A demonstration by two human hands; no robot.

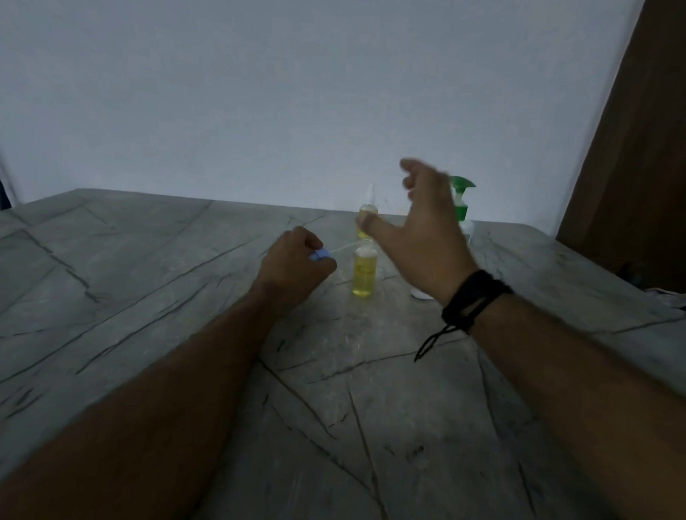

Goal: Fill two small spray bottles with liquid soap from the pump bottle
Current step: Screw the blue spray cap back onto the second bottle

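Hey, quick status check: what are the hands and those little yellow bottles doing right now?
Left hand shut on blue spray cap. Right hand open, empty, blurred. Near spray bottle full, uncapped; far spray bottle filled. Right hand partly hides pump bottle.

Two small clear spray bottles of yellow liquid stand upright, nearer one [364,274] uncapped, farther one [366,217] capped; a green-topped pump bottle [462,204] stands behind.

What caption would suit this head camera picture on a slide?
Left hand holds a blue spray cap beside two small bottles of yellow soap; right hand open before the green pump bottle.
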